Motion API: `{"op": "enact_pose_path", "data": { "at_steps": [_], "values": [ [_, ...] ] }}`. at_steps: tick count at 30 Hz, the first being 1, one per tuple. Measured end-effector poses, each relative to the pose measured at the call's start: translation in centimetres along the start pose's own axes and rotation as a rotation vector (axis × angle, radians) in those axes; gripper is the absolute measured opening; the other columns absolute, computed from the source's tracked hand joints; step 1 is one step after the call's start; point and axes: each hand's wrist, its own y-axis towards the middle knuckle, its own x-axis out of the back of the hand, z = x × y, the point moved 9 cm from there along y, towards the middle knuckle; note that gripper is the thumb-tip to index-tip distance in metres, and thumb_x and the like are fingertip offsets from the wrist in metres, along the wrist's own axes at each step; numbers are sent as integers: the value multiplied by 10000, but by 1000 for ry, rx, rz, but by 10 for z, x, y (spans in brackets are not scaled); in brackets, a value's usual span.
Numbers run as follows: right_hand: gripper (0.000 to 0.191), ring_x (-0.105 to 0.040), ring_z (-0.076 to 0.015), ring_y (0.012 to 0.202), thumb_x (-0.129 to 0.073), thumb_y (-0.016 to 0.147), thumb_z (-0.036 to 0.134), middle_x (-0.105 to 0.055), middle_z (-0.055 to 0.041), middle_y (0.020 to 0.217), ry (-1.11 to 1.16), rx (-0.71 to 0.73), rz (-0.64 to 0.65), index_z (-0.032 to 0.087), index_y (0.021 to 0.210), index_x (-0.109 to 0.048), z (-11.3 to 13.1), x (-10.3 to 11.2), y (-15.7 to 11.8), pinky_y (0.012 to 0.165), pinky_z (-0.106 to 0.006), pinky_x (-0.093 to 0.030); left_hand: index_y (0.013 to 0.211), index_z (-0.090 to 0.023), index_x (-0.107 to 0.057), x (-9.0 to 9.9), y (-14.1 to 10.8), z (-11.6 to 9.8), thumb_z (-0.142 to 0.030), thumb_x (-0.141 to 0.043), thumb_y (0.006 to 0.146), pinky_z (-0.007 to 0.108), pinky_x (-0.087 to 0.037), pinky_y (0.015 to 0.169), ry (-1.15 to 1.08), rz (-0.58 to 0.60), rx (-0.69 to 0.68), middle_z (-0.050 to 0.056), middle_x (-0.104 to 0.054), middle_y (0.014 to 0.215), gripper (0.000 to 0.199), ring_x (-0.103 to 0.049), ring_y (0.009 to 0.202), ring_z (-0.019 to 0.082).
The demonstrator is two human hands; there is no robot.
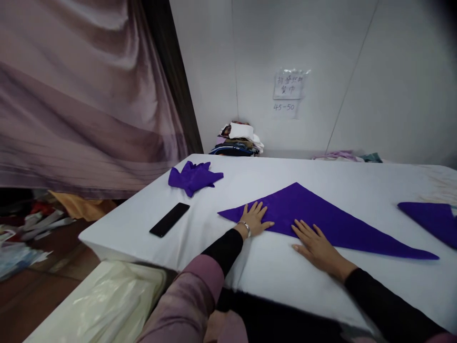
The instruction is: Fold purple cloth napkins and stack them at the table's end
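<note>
A purple cloth [328, 216] lies on the white-covered table as a wide triangle, its peak pointing away from me and one long corner stretching right. My left hand [254, 220] rests flat on its left part, fingers spread, a silver bracelet on the wrist. Near the middle of the cloth's front edge, my right hand [317, 247] lies palm down with its fingers apart, the fingertips touching the fabric. Neither hand grips anything.
A crumpled purple cloth [194, 178] and a black phone [170, 219] lie at the left of the table [143, 200]. Another purple cloth [432, 219] is at the right edge. Folded fabrics [237, 140] are stacked by the wall. A pale plastic bag [110, 305] sits at front left.
</note>
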Motion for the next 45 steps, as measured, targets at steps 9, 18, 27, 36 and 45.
{"op": "enact_pose_path", "data": {
  "at_steps": [9,18,27,36,45],
  "values": [
    [672,-136,-253,1374,-221,893,607,-194,-73,1493,27,7,-19,215,1438,-230,0,1,0,1097,-497,-118,1424,-200,-215,15,-50,85,-701,-160,802,538,-18,1097,43,-27,303,68,-128,1523,800,-51,1395,258],
    [686,-139,-252,1373,-217,884,629,-204,-74,1489,41,-4,-13,215,1430,-253,1,3,0,1095,-498,-116,1427,-116,-176,47,-84,149,-541,-148,873,615,-99,1053,91,-134,663,162,-95,1515,698,-67,1386,321],
    [678,-149,-263,1371,-230,883,630,-209,-79,1486,84,-5,-17,225,1426,-264,1,2,3,1091,-509,-120,1418,-248,-229,14,-42,42,-652,-212,835,469,-73,1115,101,-68,212,28,-161,1520,710,-79,1394,235],
    [680,-114,-266,1379,-237,888,622,-159,-87,1500,187,-18,19,220,1436,-234,5,8,5,1095,-503,-56,1406,-127,-262,29,-54,129,-595,-200,849,592,-138,1058,138,-98,554,137,-167,1504,731,-132,1380,302],
    [693,-99,-260,1382,-243,881,632,-156,-92,1503,226,-41,57,225,1441,-217,10,16,6,1096,-502,-44,1409,-232,-268,12,-13,21,-634,-212,844,522,-102,1101,151,-124,109,46,-165,1512,696,-110,1390,238]
  ]
}}
